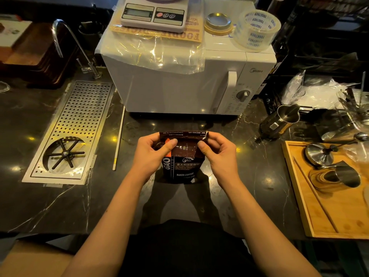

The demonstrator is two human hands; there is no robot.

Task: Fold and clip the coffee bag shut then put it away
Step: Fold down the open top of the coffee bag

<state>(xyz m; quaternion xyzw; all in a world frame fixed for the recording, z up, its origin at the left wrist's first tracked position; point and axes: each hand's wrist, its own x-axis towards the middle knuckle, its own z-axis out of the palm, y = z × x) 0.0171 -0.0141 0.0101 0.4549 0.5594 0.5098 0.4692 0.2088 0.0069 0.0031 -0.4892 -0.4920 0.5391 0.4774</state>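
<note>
We stand at a dark marble counter (60,196), polished and veined, with a white boxy microwave (179,76) at its back. To the side lies a perforated steel drain tray (79,116), and opposite a wooden tray (319,206) with shiny metal cups.

The coffee bag (183,168) stands upright on the counter just before us. It is a glossy dark foil pouch (thin, crinkly, probably a little slippery), and we judge it light on top and heavier below, so it holds a crease well.

Our left hand (153,154) and right hand (217,152) each pinch a top corner, thumbs pressing the folded flap. We see no clip.
</note>
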